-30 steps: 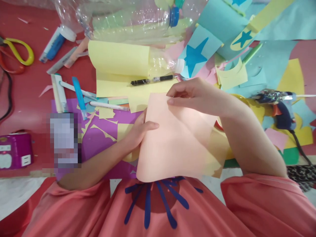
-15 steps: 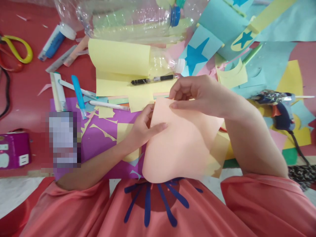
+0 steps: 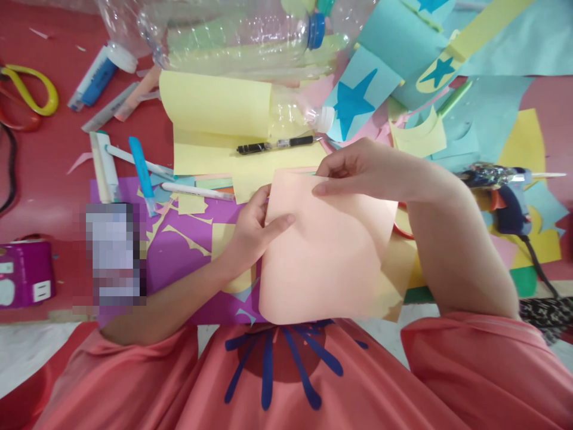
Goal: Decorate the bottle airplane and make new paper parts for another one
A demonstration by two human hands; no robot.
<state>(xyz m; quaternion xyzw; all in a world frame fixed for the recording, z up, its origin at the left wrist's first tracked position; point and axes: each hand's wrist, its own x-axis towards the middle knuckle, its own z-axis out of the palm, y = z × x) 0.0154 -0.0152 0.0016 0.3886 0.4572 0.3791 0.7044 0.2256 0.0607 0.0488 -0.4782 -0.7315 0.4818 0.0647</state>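
A sheet of peach paper [image 3: 320,257] is held up in front of me, its lower edge curling toward my shirt. My left hand [image 3: 262,230] pinches its left edge, thumb on the near face and fingers behind. At the top edge my right hand [image 3: 353,170] grips the sheet between thumb and fingers; part of those fingers is hidden behind the paper. Just beyond lies a black pen [image 3: 275,145] on yellow paper. Behind that, a clear bottle [image 3: 295,110] with a white cap is partly covered by a yellow sheet [image 3: 215,104].
Left are yellow-handled scissors [image 3: 33,89], a glue tube [image 3: 98,74], several markers [image 3: 142,170] and a blurred phone-like object [image 3: 114,254]. A glue gun [image 3: 513,206] lies right. Large clear bottles [image 3: 233,36] and a blue paper piece with a star [image 3: 358,98] stand behind. Purple paper [image 3: 179,280] holds scraps.
The peach sheet has shifted slightly left and flattened out a little. My left hand moved a bit left with it, while my right hand slid slightly along the top edge.
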